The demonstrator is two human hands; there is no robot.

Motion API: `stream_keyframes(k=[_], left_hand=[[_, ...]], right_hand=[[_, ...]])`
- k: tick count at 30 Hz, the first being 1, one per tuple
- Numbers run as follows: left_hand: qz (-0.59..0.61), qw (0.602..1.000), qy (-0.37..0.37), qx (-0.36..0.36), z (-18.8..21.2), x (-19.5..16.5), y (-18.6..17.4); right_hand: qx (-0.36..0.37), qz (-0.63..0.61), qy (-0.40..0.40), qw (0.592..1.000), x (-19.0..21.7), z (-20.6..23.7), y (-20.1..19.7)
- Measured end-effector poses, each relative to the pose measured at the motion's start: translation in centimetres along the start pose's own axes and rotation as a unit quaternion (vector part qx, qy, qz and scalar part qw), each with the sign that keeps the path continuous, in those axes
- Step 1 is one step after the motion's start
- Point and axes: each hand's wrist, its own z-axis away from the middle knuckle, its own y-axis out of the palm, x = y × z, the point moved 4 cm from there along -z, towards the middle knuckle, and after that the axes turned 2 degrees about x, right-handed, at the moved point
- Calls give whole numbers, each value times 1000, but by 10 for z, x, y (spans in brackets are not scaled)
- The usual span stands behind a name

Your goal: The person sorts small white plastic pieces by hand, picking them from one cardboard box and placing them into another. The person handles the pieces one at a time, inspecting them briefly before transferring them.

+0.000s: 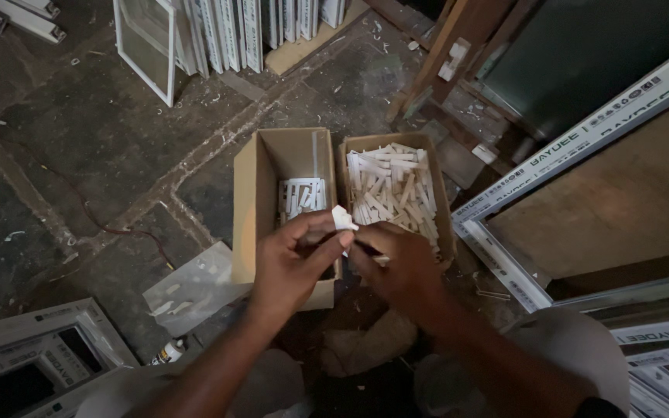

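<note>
Head view: my left hand (292, 259) pinches a small white piece (343, 219) at its fingertips, above two cardboard boxes (245, 201); my right hand (396, 263) touches it from below, fingers closed together.

The floor (79, 147) is dark, rough concrete, cracked and strewn with pale chips and dust. A thin dark cable (118, 228) snakes across it at the left. White window frames (218, 31) lean in a row along the top edge, one glazed sash (146, 42) standing apart in front. At the right lies a large white frame profile (574, 143) over a brown board (629, 201), with timber pieces (447, 54) above it. Another white frame (32, 356) sits at the lower left beside a grey sheet (191, 286). The light is dim.
</note>
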Motion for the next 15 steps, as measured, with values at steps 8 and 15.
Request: stream_keyframes(k=[8,15], left_hand=[[64,997,14,-36,2,0,-4],[83,994,-22,-71,-2,2,-12]], right_hand=[[1,11,-11,1000,4,4,5],[1,-17,-25,1000,8,1,6]])
